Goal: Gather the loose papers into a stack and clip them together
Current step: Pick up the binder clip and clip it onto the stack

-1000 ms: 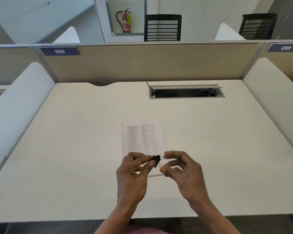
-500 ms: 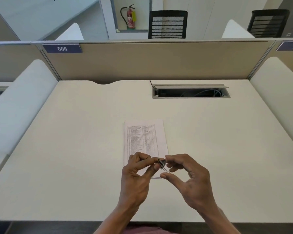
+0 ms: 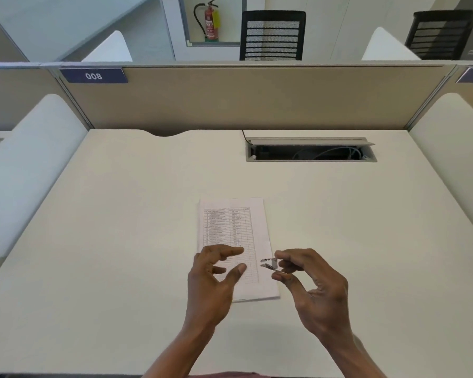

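A neat stack of printed papers lies flat in the middle of the desk, its long side running away from me. My right hand pinches a small binder clip between thumb and fingers, holding it just above the stack's right edge with its jaws pointing left. My left hand hovers over the near left part of the stack, fingers spread, holding nothing. It hides the near left corner of the papers.
The cream desk is fenced by a beige partition at the back and white side panels. An open cable tray is sunk into the desk at the back right.
Both hands held the binder clip together before. Now my left hand has let go and spread open, and my right hand alone holds the clip, shifted slightly right.
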{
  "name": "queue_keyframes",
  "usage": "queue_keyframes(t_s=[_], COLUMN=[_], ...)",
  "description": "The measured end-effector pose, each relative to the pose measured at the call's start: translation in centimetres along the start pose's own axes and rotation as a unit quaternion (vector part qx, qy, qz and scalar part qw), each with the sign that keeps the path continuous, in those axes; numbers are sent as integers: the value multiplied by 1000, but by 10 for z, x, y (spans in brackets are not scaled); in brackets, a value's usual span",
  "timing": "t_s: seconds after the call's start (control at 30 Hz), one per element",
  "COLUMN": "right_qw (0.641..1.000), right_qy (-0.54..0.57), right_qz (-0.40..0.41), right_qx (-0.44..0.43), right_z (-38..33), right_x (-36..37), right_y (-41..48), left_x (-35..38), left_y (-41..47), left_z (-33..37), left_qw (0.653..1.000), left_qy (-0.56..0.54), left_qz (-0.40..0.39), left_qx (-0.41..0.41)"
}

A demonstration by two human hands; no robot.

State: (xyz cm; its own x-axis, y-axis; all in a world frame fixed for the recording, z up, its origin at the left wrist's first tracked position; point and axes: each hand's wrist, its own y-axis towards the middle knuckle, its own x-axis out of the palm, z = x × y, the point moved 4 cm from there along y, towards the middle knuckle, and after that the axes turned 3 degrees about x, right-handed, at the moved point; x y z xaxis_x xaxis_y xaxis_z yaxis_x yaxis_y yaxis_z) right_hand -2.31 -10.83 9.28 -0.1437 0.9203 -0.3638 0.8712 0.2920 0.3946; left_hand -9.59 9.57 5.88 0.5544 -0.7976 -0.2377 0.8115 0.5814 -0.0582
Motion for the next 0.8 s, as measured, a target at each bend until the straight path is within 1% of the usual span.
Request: queue_keyframes(t_s=[0.07, 0.1, 0.2, 0.27, 0.33, 0.4, 0.5, 0.6, 0.73, 0.8], right_qw=[999, 999, 994, 989, 977, 961, 930, 905, 877, 871], right_qy=[20, 30, 45, 53, 59, 70, 117, 151, 172, 163], right_qz=[-21, -31, -56, -67, -76, -94, -134, -164, -184, -201], right_qx=[19, 31, 81, 125, 190, 250, 321, 362, 409, 417], right_z=[8, 13, 33, 49, 66, 81, 98, 107, 127, 134], right_x=[6, 9, 23, 35, 49, 63, 83, 102, 124, 132], right_y=[5, 7, 12, 16, 20, 26, 39, 55, 69, 69], left_x=[-5, -9, -20, -24, -27, -27, -25, -23, -18, -14], left_y=[13, 20, 44, 60, 77, 93, 119, 143, 168, 175], left_z=[-15, -22, -39, -52, -65, -76, -87, -87, -84, -82], left_qw=[995, 992, 985, 982, 977, 969, 957, 938, 922, 910], left_qy=[-6, 0, 22, 50, 96, 137, 184, 257, 294, 322], left_qz=[51, 75, 115, 114, 112, 112, 100, 85, 54, 36], left_qx=[-81, -104, -123, -140, -156, -175, -203, -217, -247, -260])
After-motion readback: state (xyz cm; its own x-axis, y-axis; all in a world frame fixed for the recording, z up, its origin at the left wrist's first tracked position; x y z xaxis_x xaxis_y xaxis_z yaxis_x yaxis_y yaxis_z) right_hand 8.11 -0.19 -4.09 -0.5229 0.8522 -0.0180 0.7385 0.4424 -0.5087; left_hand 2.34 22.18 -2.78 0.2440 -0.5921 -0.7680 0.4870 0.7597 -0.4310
